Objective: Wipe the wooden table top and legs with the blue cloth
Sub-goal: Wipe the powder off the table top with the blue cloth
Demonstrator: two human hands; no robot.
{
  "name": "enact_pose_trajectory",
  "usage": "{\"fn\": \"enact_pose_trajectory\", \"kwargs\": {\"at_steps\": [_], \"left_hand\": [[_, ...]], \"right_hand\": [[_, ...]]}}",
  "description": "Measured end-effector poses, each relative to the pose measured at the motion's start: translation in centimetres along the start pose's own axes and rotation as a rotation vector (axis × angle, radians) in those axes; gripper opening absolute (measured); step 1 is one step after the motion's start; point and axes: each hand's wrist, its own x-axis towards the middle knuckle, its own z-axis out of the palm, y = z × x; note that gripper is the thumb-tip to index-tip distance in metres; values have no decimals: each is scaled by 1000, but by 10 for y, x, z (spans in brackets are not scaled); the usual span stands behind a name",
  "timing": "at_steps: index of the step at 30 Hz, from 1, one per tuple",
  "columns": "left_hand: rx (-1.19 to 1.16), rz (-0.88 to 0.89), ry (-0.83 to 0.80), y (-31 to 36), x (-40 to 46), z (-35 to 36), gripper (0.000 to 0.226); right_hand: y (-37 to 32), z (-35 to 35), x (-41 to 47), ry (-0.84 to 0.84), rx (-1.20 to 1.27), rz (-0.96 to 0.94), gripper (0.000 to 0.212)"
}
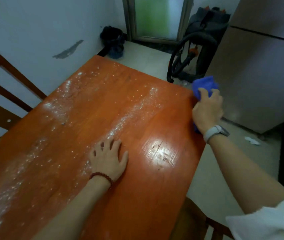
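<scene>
The orange-brown wooden table top [137,108] fills the middle of the view, with streaks of white powder running along its length. At the table's far right corner my right hand [208,111] grips the bunched blue cloth [205,84], which sticks out past the edge. My left hand [107,158] rests flat on the table top with its fingers spread, near one powder streak. The table legs are hidden below the top.
A wooden chair back [4,90] stands at the left edge against the wall. Beyond the table are a black bin [113,41], a vacuum cleaner [195,49] and a fridge [259,70] on the right. Another wooden seat [196,220] is at the near right.
</scene>
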Motion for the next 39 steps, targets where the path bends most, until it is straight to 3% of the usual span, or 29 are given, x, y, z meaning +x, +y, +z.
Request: {"fn": "enact_pose_trajectory", "kwargs": {"at_steps": [2,4,7,9,13,14,16,20,24,25,26,28,29,30,34,39], "left_hand": [[-13,3,0,-1,0,0,50],[-22,13,7,-3,0,1,50],[-9,40,26,-9,0,3,48],[-4,55,42,-11,1,4,50],[-17,29,6,-8,0,3,49],[-23,22,-5,-7,-1,3,48],[-29,11,-13,-4,0,1,48],[-52,-6,-37,0,-2,-5,46],[-96,-1,-69,-1,0,-13,42],[-99,3,-83,-3,0,-16,43],[-101,6,-86,-5,-1,-18,44],[-133,0,-41,-10,-6,-22,48],[-169,-14,-6,-13,-12,-24,49],[-209,-30,28,-16,-21,-27,50],[-310,-109,110,-43,-79,-24,49],[-328,-296,129,-112,-168,-3,49]], "right_hand": [[-34,17,-22,32,74,-375,38],[-66,35,-47,-74,83,-703,37],[-88,57,-68,-268,-19,-979,38],[-78,59,-49,-315,-125,-839,44],[-7,33,26,-178,-240,58,37],[13,23,36,-158,-229,232,36],[40,3,36,-160,-179,389,35],[41,-11,9,-111,-174,247,40],[24,-3,-30,-150,-152,-271,50],[26,-2,-36,-172,-158,-313,49],[29,-2,-39,-215,-151,-196,49],[32,-7,-40,-265,-86,218,51],[29,-12,-42,-278,-45,351,53],[24,-15,-47,-271,-57,360,53],[-7,-12,-89,-312,-176,-61,51],[-74,5,-137,-437,-181,-213,51]]}}
